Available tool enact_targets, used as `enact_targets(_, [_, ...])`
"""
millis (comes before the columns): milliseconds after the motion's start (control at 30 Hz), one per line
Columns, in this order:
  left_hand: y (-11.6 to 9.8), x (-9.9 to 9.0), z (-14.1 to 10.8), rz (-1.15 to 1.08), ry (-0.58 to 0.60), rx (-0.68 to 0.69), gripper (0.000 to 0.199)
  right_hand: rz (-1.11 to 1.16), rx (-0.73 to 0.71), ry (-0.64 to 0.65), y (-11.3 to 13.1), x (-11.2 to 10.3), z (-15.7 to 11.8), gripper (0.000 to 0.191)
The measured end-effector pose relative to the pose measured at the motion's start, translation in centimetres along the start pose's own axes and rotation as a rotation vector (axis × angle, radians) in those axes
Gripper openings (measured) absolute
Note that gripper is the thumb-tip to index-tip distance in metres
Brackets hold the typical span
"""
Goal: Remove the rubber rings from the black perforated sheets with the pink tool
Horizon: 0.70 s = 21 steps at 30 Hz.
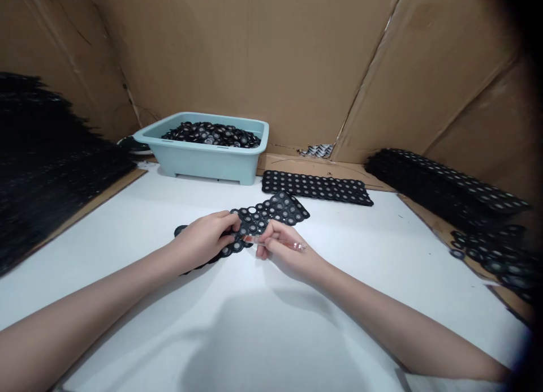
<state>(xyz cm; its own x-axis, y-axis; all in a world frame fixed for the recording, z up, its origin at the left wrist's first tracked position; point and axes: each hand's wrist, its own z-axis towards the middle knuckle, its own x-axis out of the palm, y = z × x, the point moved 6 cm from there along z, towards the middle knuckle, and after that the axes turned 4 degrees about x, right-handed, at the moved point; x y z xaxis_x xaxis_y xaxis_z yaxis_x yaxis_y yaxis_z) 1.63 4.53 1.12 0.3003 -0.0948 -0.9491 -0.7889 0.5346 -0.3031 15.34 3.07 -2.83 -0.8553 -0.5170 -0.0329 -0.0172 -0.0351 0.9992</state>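
The mat (292,210) lies mid-way across the surface (365,307), clear of its edges. The left hand (210,238) grips it; the right hand (282,244) holds a pen (294,245), reddish end at the mat. Along the far edge stands a tub (203,161) of discs (212,134).

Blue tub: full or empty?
Well filled: black round pieces are heaped inside the blue tub, close to its rim.

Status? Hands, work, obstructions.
Left hand on black sheet of round discs. Right hand holding clear reddish pen-shaped tool at sheet. Pale blue rectangular tub behind, apart from hands.
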Motion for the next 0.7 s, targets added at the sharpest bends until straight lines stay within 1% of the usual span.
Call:
enact_targets(200, [0.18, 0.07, 0.06, -0.041, -0.003, 0.017, 0.006, -0.154, -0.03, -0.027, 0.51, 0.27, -0.27, 0.006])
enact_targets(400, [0.24, 0.12, 0.19, -0.068, 0.008, 0.026, 0.007, -0.003, 0.003, -0.003, -0.08, 0.09, 0.16, 0.009])
enact_targets(600, [0.43, 0.18, 0.39, -0.131, 0.045, 0.042, 0.006, -0.067, 0.002, -0.018, 0.26, 0.2, 0.05, 0.006])
enact_targets(700, [0.54, 0.25, 0.41, -0.151, 0.046, 0.045, 0.006, -0.018, 0.018, -0.005, 0.29, 0.25, 0.0, 0.009])
